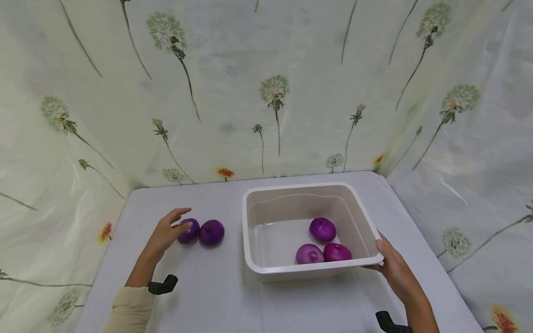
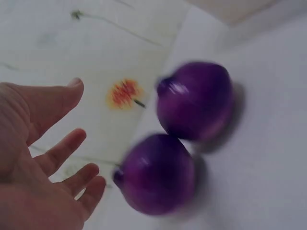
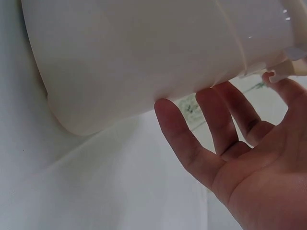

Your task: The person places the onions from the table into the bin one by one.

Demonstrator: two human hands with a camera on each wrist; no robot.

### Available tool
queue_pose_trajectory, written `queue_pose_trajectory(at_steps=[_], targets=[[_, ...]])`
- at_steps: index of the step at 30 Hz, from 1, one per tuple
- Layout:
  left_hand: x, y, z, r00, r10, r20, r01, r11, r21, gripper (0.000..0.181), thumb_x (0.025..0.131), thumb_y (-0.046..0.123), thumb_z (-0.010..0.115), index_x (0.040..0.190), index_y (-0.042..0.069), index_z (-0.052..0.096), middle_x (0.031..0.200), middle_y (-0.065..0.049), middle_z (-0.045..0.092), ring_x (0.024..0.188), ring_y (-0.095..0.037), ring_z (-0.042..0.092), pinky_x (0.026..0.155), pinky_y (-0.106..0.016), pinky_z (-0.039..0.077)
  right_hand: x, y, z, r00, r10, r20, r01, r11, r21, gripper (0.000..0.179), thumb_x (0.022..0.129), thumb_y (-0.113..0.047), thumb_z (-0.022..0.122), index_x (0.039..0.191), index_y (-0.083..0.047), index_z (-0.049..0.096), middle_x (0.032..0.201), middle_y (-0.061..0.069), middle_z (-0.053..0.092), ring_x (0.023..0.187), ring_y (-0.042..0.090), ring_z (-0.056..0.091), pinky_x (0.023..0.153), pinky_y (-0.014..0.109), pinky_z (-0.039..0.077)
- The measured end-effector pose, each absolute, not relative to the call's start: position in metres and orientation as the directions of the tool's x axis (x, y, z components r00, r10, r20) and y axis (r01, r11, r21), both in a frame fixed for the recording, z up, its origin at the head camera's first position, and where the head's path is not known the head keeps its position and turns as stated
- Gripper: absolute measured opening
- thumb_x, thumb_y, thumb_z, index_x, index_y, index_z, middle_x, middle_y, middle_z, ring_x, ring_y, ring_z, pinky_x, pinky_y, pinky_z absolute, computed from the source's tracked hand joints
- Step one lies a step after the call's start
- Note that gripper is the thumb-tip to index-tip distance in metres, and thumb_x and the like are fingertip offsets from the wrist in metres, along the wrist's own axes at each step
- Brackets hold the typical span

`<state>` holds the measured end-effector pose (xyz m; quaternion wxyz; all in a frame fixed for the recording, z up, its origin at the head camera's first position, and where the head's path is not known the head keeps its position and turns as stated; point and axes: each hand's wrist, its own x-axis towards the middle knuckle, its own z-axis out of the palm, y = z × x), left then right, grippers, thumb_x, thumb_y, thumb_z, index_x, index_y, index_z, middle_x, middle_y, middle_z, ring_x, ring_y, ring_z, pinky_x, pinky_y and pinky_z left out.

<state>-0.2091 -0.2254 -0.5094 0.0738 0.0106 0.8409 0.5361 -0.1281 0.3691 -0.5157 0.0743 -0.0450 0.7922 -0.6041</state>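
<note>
Left of the tub (image 1: 287, 208), the left hand (image 1: 164, 234) hangs open beside two onions (image 1: 211, 233) — best to cup one securely — while the right hand (image 1: 393, 267) grips the tub's right edge.

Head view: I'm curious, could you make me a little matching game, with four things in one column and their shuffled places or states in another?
Things:
1. Left hand
2. Three brighter purple round onions
3. Right hand
4. Two dark purple round onions

Places or states:
A. Holding the tub's rim
B. Side by side on the white cloth
C. Open, gripping nothing
D. Inside the white rectangular plastic tub

Pairs: 1-C, 2-D, 3-A, 4-B
</note>
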Motion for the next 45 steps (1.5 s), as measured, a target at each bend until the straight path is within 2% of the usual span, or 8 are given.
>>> queue_pose_trajectory(at_steps=[5, 10, 17, 24, 31, 35, 38, 45], targets=[[-0.208, -0.239, -0.543, -0.974, -0.019, -0.226, -0.210, 0.454, 0.866, 0.062, 0.098, 0.025, 0.065, 0.153, 0.013, 0.038, 0.162, -0.019, 0.027, 0.149, -0.044, 0.023, 0.118, -0.060, 0.028, -0.125, 0.369, -0.517, -0.986, -0.157, -0.064, 0.022, 0.260, -0.965, 0.054, 0.110, -0.040, 0.023, 0.162, -0.028, 0.013, 0.142, -0.005, 0.040, 0.113, 0.007, 0.060, 0.085, 0.038, 0.057], [-0.207, -0.240, -0.556, -0.954, -0.059, -0.295, -0.291, 0.431, 0.854, 0.069, 0.096, 0.027, 0.067, 0.155, 0.016, 0.033, 0.164, -0.020, 0.022, 0.149, -0.046, 0.023, 0.114, -0.065, 0.031, -0.123, 0.368, -0.517, -0.986, -0.157, -0.062, 0.023, 0.242, -0.970, 0.055, 0.110, -0.038, 0.023, 0.162, -0.026, 0.012, 0.141, -0.003, 0.039, 0.112, 0.009, 0.061, 0.084, 0.036, 0.057], [-0.205, -0.239, -0.565, -0.953, -0.070, -0.293, -0.297, 0.379, 0.876, 0.067, 0.095, 0.022, 0.069, 0.154, 0.018, 0.037, 0.165, -0.019, 0.020, 0.149, -0.043, 0.025, 0.118, -0.062, 0.026, -0.123, 0.367, -0.518, -0.986, -0.152, -0.068, 0.030, 0.243, -0.970, 0.055, 0.110, -0.039, 0.023, 0.162, -0.026, 0.011, 0.144, -0.001, 0.036, 0.112, 0.008, 0.060, 0.083, 0.033, 0.056], [-0.203, -0.239, -0.572, -0.962, -0.062, -0.267, -0.272, 0.359, 0.893, 0.072, 0.093, 0.022, 0.072, 0.155, 0.018, 0.035, 0.165, -0.020, 0.019, 0.148, -0.044, 0.026, 0.117, -0.063, 0.028, -0.125, 0.367, -0.519, -0.987, -0.140, -0.082, 0.043, 0.258, -0.965, 0.055, 0.109, -0.040, 0.023, 0.162, -0.028, 0.012, 0.145, 0.003, 0.036, 0.112, 0.008, 0.060, 0.084, 0.034, 0.056], [-0.203, -0.236, -0.579, -0.969, -0.064, -0.240, -0.247, 0.341, 0.907, 0.077, 0.090, 0.019, 0.075, 0.155, 0.016, 0.033, 0.163, -0.023, 0.019, 0.145, -0.048, 0.029, 0.115, -0.063, 0.030, -0.125, 0.367, -0.517, -0.986, -0.150, -0.075, 0.034, 0.257, -0.966, 0.054, 0.110, -0.039, 0.023, 0.162, -0.027, 0.013, 0.140, -0.009, 0.042, 0.113, 0.005, 0.060, 0.084, 0.034, 0.056], [-0.203, -0.233, -0.579, -0.967, -0.082, -0.243, -0.256, 0.338, 0.906, 0.076, 0.090, 0.019, 0.075, 0.154, 0.017, 0.034, 0.160, -0.022, 0.026, 0.143, -0.045, 0.033, 0.114, -0.062, 0.032, -0.124, 0.367, -0.516, -0.985, -0.157, -0.070, 0.030, 0.248, -0.968, 0.054, 0.110, -0.038, 0.022, 0.161, -0.025, 0.014, 0.138, -0.011, 0.044, 0.113, 0.005, 0.059, 0.084, 0.034, 0.056], [-0.202, -0.233, -0.578, -0.966, -0.090, -0.243, -0.259, 0.331, 0.907, 0.075, 0.090, 0.020, 0.075, 0.154, 0.018, 0.035, 0.160, -0.019, 0.029, 0.143, -0.043, 0.035, 0.114, -0.060, 0.033, -0.125, 0.367, -0.516, -0.986, -0.156, -0.066, 0.026, 0.247, -0.969, 0.054, 0.110, -0.038, 0.022, 0.161, -0.025, 0.015, 0.138, -0.010, 0.044, 0.113, 0.006, 0.060, 0.084, 0.034, 0.056], [-0.197, -0.235, -0.573, -0.966, -0.099, -0.240, -0.259, 0.323, 0.910, 0.076, 0.090, 0.024, 0.075, 0.155, 0.019, 0.035, 0.163, -0.016, 0.025, 0.143, -0.041, 0.033, 0.113, -0.057, 0.035, -0.126, 0.368, -0.516, -0.987, -0.143, -0.073, 0.032, 0.273, -0.962, 0.054, 0.109, -0.039, 0.023, 0.161, -0.025, 0.015, 0.140, -0.003, 0.043, 0.112, 0.008, 0.061, 0.084, 0.036, 0.056]])
